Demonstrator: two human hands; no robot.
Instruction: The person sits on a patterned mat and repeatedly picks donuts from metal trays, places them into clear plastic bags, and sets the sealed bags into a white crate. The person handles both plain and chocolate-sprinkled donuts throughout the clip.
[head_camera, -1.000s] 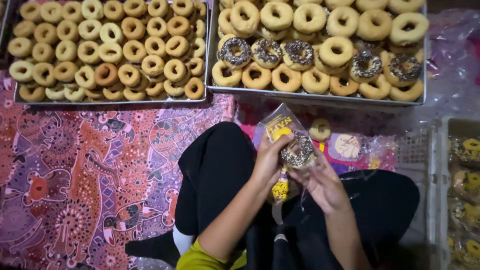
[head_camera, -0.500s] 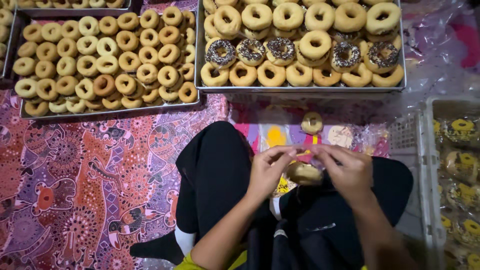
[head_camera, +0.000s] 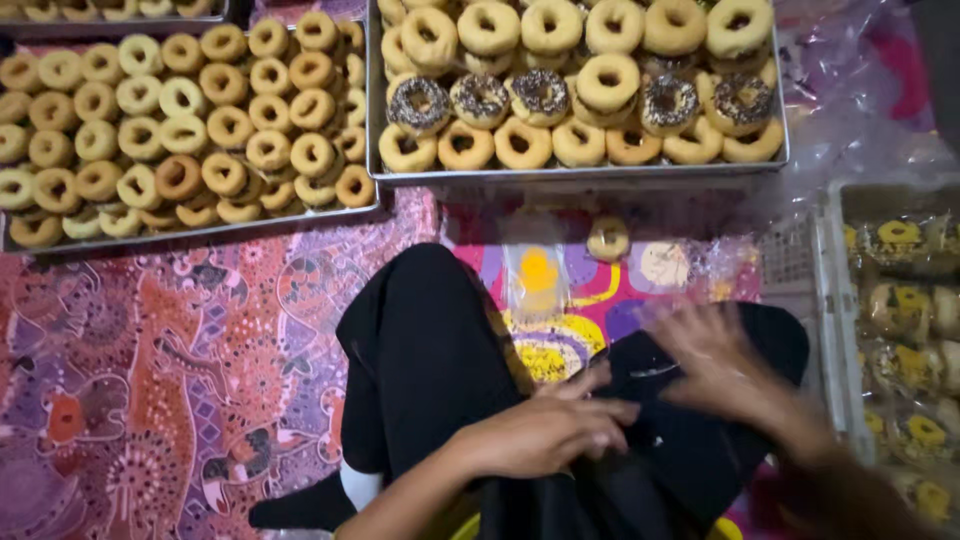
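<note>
fingers of the left hand (head_camera: 545, 432) lie flat and together on the black lap, pinching nothing; the right hand (head_camera: 722, 362) blurs, fingers spread. one clear wrapper (head_camera: 537, 283) lies on the mat (head_camera: 150, 380) below the right tray's (head_camera: 580, 174) front edge, light, slippery, best pinched at its rim. two trays, five sprinkled doughnuts (head_camera: 419, 101).

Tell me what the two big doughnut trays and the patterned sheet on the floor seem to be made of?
The right tray and the left tray look like thin metal, probably aluminium: dull silver rims with a soft sheen. The floor sheet looks like printed cloth, perhaps batik: matte, with dense orange and purple patterns. It could also be a printed mat; the picture leaves that open.
</note>
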